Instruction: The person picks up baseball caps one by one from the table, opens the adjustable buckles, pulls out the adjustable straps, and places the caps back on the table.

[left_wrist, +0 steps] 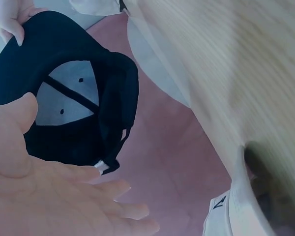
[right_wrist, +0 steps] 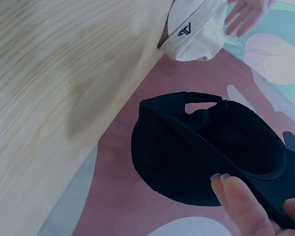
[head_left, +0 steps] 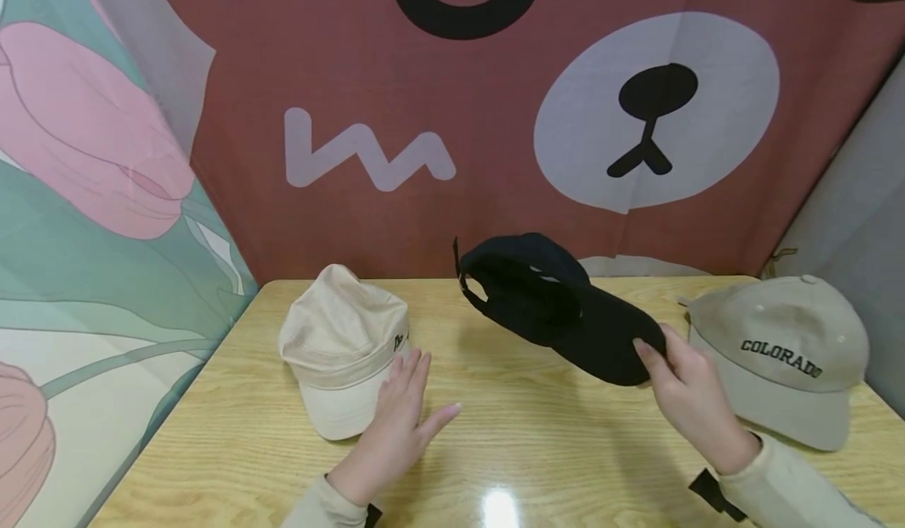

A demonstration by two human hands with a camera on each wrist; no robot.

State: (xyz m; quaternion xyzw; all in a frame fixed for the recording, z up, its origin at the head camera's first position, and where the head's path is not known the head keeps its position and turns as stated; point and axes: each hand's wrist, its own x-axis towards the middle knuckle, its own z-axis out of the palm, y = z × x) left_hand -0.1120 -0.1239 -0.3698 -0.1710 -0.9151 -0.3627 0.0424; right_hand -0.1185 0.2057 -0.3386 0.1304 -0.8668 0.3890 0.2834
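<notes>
A black baseball cap [head_left: 526, 300] hangs tilted above the table, its hollow inside and back strap showing. My right hand [head_left: 689, 390] pinches the brim at its outer end, thumb on one face and fingers on the other; the right wrist view shows the same grip on the cap [right_wrist: 206, 147]. With fingers straight and thumb spread, my left hand [head_left: 396, 426] holds nothing. It overlaps the brim of a cream cap [head_left: 346, 339] in the head view. In the left wrist view the left palm [left_wrist: 54, 196] faces the black cap's underside.
A beige cap [head_left: 785, 355] lettered COLORADO sits at the table's right end. The wooden table [head_left: 523, 441] meets a hanging cloth [head_left: 368, 229] with a bear print behind it. Another printed cloth [head_left: 120, 276] with pink flowers hangs at the left, and a grey surface [head_left: 855, 190] stands at the right.
</notes>
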